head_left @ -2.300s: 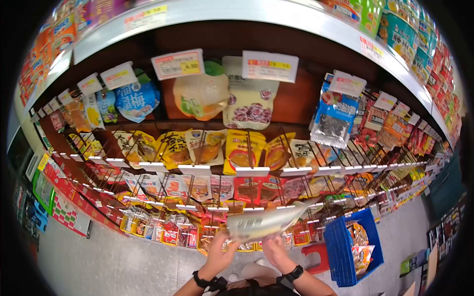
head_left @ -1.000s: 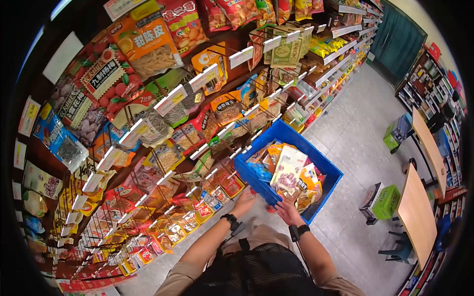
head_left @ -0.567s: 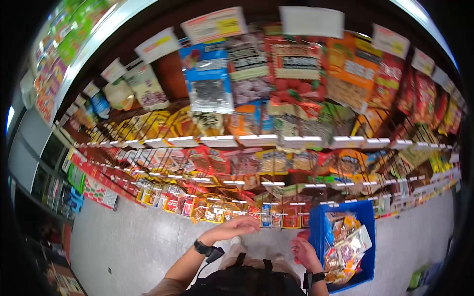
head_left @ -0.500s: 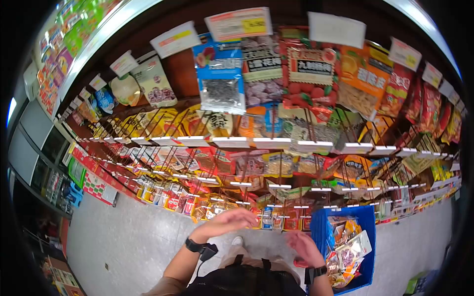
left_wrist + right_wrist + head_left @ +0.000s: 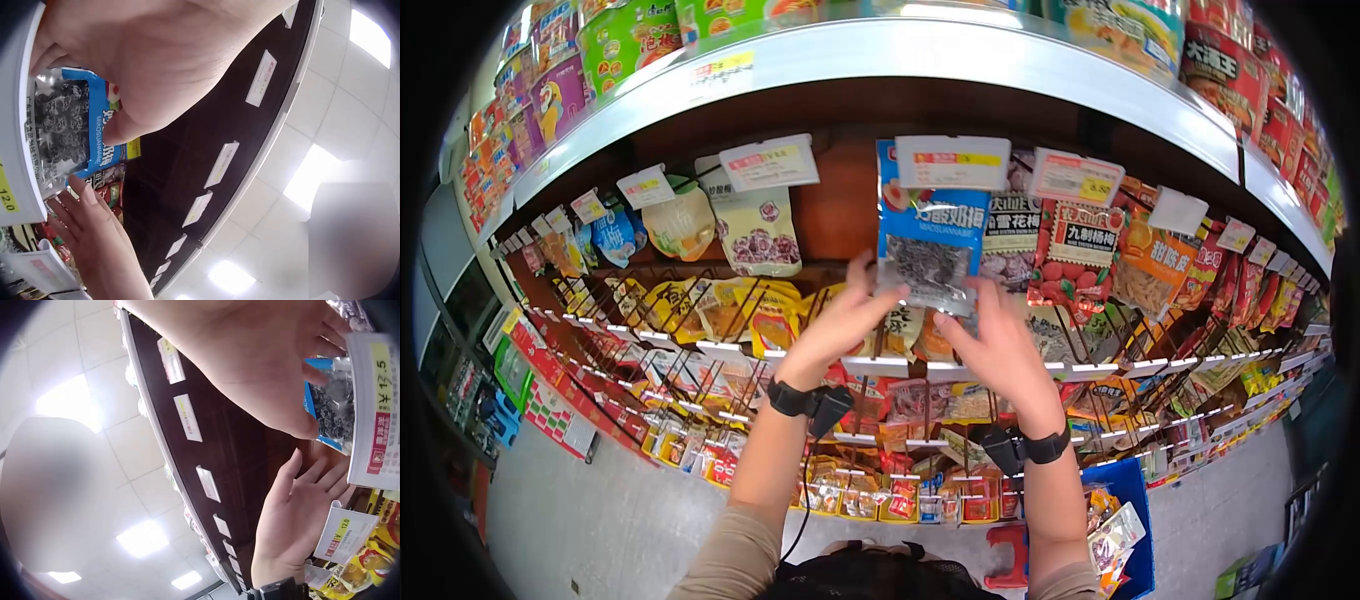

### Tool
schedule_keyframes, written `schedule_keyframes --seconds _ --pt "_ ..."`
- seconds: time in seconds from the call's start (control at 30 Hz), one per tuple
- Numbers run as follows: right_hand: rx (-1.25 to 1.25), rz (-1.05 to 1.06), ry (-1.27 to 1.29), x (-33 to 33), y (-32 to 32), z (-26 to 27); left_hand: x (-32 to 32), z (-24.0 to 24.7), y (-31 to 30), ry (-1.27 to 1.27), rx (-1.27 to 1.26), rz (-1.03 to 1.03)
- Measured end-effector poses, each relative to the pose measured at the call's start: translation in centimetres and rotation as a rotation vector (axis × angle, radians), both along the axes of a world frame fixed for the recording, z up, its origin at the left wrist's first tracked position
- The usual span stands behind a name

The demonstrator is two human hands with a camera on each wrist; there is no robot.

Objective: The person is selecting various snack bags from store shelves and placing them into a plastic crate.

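Note:
A blue packet of dried plums [image 5: 932, 240] with a clear lower window hangs below a price tag on the upper rack, in the middle of the head view. My left hand [image 5: 835, 322] reaches up to its lower left, fingers spread and thumb near the bottom edge. On the other side, my right hand [image 5: 1007, 350] has its fingers and thumb at the lower right edge. The left wrist view shows the packet's dark contents [image 5: 62, 125] between both hands. In the right wrist view my left hand [image 5: 297, 509] has straight fingers beside the packet.
More hanging snack packets flank it, including a pale plum packet [image 5: 757, 225] and a red one [image 5: 1075, 250]. Metal hooks with tags [image 5: 875, 366] jut out below. Overhead runs a white shelf edge [image 5: 880, 60]. A blue basket [image 5: 1135, 500] with packets stands low right.
The pale packet went from both hands into the blue basket. The view then swung back left to the rack, and both hands rose from beside the basket to the blue packet.

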State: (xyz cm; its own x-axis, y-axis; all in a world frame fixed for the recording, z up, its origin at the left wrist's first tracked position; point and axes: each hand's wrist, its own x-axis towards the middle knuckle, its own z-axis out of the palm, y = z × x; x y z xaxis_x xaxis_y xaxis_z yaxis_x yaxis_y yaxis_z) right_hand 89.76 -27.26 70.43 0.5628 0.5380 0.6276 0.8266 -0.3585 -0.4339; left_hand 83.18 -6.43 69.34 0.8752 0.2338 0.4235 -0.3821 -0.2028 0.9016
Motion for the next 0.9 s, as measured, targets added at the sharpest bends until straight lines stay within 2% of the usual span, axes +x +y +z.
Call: schedule_keyframes --seconds 0.07,0.13,0.2,0.23,0.27,0.33,0.37,0.43,0.53,0.57,0.6,0.67,0.73,0.77,0.83,0.9 --pt "0.024 0.009 0.0 0.2 1.0 -0.5 -0.4 0.2 0.6 0.12 0.053 0.058" --pt "0.136 -0.01 0.056 -0.1 1.2 -0.9 -0.2 -0.4 1.9 0.029 0.019 0.08" --pt "0.202 0.04 0.134 -0.8 1.3 -1.2 -1.3 0.4 2.2 0.122 0.024 -0.151" --pt "0.222 0.045 0.19 -1.3 1.4 -1.4 -1.6 -0.1 1.9 0.082 0.163 -0.066" --pt "0.243 0.049 0.245 -1.5 1.6 -1.5 -1.8 0.0 1.7 -0.083 0.412 0.042" --pt "0.225 0.038 0.296 -1.0 2.6 -1.8 -1.3 -0.6 2.0 -0.272 0.683 0.261" --pt "0.187 0.021 0.207 -0.7 3.3 -2.0 -0.9 -0.9 2.1 -0.278 0.675 0.252" --pt "0.153 -0.007 0.123 -0.8 4.4 -2.0 -0.3 -1.4 2.4 -0.289 0.767 0.413" --pt "0.012 -0.073 0.144 -0.8 5.0 -0.5 -0.2 -1.4 2.6 -0.197 0.682 0.336" --pt "0.011 -0.04 0.033 1.0 5.1 -1.5 -0.2 -1.5 2.6 -0.201 0.67 0.34" --pt "0.0 -0.04 0.027 1.4 5.3 -1.3 -0.1 -1.6 2.6 -0.17 0.651 0.324" --pt "-0.025 0.013 0.176 1.9 5.6 -0.8 0.0 -1.6 2.5 -0.141 0.627 0.308" --pt "-0.034 0.034 0.119 4.1 5.8 -1.9 0.4 -1.3 2.5 -0.147 0.655 0.494" --pt "-0.02 0.037 0.23 4.7 5.9 -1.7 1.2 -1.1 2.5 -0.148 0.649 0.495" --pt "0.026 0.085 0.415 4.9 6.1 -0.5 2.4 -0.6 2.7 -0.1 0.703 0.671" --pt "0.082 0.09 0.427 4.6 6.2 -0.2 1.8 -0.3 2.6 -0.12 0.608 0.598"
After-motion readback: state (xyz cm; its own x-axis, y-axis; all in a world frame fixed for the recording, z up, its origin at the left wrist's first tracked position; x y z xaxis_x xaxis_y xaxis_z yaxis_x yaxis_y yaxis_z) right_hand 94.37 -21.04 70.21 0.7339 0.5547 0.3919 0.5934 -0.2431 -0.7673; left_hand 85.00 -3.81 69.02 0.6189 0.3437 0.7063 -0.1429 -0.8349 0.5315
